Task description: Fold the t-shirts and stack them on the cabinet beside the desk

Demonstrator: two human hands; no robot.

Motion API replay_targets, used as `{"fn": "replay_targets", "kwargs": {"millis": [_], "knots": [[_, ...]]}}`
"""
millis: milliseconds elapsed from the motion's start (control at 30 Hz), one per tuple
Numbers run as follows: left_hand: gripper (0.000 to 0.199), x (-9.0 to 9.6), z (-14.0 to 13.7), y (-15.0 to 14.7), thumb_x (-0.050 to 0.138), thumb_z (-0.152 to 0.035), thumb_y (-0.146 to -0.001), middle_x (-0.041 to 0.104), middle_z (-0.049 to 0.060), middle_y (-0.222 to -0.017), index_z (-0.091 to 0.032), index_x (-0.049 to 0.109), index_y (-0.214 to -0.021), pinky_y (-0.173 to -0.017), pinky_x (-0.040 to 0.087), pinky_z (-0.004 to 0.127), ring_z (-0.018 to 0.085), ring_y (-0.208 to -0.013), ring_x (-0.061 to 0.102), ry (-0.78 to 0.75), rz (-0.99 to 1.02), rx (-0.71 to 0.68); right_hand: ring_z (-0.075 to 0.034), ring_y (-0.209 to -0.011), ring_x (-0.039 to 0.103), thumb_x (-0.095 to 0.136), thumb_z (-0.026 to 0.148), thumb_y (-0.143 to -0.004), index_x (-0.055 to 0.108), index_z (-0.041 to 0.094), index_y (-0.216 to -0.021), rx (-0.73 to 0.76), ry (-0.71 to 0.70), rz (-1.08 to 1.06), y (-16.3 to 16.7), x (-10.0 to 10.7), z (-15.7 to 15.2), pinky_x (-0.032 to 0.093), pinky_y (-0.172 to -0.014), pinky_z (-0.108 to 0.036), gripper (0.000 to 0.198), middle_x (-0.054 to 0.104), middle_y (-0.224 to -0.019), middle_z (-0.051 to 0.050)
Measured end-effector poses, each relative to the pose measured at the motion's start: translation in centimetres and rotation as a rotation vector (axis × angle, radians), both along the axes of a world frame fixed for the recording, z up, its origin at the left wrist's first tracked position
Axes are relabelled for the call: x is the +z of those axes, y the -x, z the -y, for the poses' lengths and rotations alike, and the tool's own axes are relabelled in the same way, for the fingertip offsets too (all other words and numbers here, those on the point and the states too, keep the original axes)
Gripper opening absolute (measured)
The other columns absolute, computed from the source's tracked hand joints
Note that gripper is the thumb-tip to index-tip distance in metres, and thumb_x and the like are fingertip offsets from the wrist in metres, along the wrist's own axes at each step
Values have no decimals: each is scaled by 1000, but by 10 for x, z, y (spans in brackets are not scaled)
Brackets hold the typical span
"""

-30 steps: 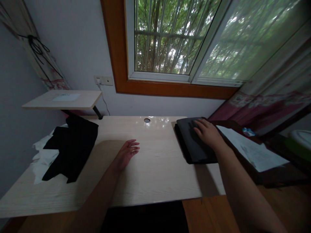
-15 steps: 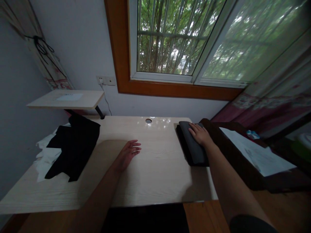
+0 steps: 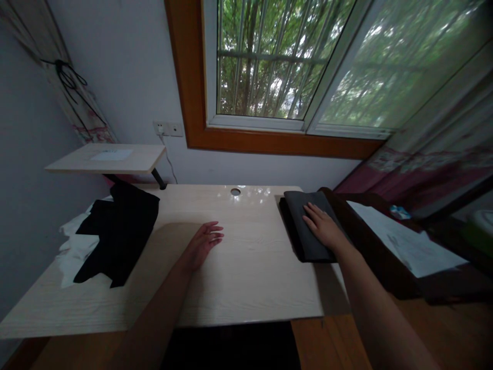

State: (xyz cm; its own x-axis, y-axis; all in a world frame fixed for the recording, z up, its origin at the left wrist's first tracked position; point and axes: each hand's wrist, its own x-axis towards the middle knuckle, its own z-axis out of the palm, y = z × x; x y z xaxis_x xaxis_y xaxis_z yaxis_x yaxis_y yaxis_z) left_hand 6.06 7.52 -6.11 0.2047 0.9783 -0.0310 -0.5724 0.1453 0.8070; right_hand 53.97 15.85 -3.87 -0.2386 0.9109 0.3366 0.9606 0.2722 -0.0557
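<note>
Near the desk's right end lies a dark grey folded bundle (image 3: 302, 226), flat and neat-edged like folded cloth, with a thick black left side. My right hand (image 3: 322, 228) rests palm down on its top, fingers stretched out and slightly apart. My left hand (image 3: 202, 246) is over the middle of the pale wooden desk (image 3: 246, 288), fingers loosely curved and apart, holding nothing. Whether it touches the desktop I cannot tell. On the left, a rumpled black cloth (image 3: 127, 226) lies over white cloth (image 3: 79, 249).
A small raised shelf (image 3: 142, 156) with a paper stands at the desk's back left. Beyond the right end, a dark brown surface (image 3: 370, 246) holds a white sheet (image 3: 408, 244). The wall and window (image 3: 277, 61) rise behind the desk.
My right hand has slid right and toward me across the dark grey bundle, whose top now looks wider and flatter to the right. My left hand has stayed in place.
</note>
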Motion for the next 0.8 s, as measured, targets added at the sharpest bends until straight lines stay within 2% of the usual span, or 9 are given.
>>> {"fn": "replay_targets", "kwargs": {"millis": [233,400,500,633,800], "knots": [[40,2,2,0,72,-21,-83,68,8,-121,-23,66,-122,-99,47,39,21,-104,66,-11,1,-3,-30,-146,41,31,50,-103,48,20,-150,10,5,3,-1,-2,47,37,-119,-53,58,41,-160,-11],[41,4,1,-1,75,-21,-79,69,8,-119,-23,67,-120,-98,47,40,20,-102,67,4,4,3,-31,-145,42,32,50,-102,47,22,-151,8,30,1,1,3,54,37,-119,-54,58,42,-159,-9],[40,4,1,-2,75,-22,-80,69,8,-118,-23,67,-119,-97,48,40,21,-101,67,8,2,9,-29,-143,45,32,52,-102,48,23,-151,11,33,-22,3,13,43,38,-120,-49,59,43,-159,-8],[40,3,1,-1,74,-22,-81,69,9,-120,-23,66,-120,-98,47,40,21,-103,67,0,-1,6,-30,-144,43,28,52,-103,48,19,-150,-17,9,22,6,27,14,36,-120,-50,61,42,-159,-11],[41,4,2,-1,75,-23,-81,68,9,-121,-23,66,-121,-98,47,40,20,-104,67,5,-5,12,-32,-149,34,25,55,-103,43,20,-153,-128,84,111,15,26,-33,32,-119,-59,63,35,-163,-10]]}}
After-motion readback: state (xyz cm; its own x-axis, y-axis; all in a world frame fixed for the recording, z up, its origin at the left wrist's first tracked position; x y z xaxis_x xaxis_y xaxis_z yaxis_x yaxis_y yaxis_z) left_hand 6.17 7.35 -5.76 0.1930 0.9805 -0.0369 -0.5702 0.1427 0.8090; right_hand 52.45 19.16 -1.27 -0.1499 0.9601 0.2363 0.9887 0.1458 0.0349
